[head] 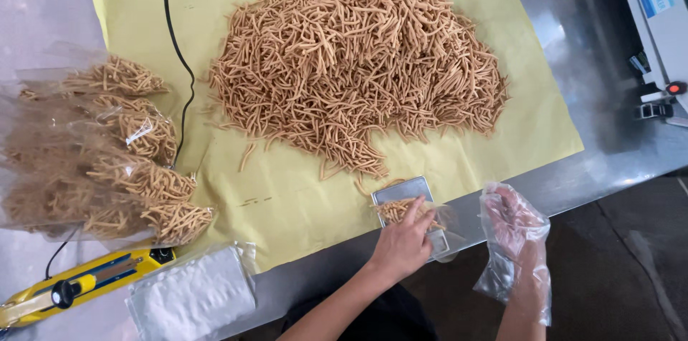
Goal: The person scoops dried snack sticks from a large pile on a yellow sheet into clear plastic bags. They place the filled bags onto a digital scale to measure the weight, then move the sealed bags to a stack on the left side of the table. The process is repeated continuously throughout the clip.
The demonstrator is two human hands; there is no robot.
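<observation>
Left hand [403, 244] grips bag [438, 230] with sticks on scale [410, 201], at paper [287, 197] edge. Right hand [517, 240], gloved, hangs open, empty. Risk: bag tips, sticks spill off table [609, 126].

Single head view, steeply down from above, fairly near; steel table [595, 126] edge and yellow paper [287, 197] fill frame.

A bare strip of yellow paper [301, 205] lay open between the snack pile [358, 61] at twelve o'clock and the steel table [580, 169] edge. Filled bags [107, 154] and a black cord [179, 61] blocked nine o'clock.
</observation>
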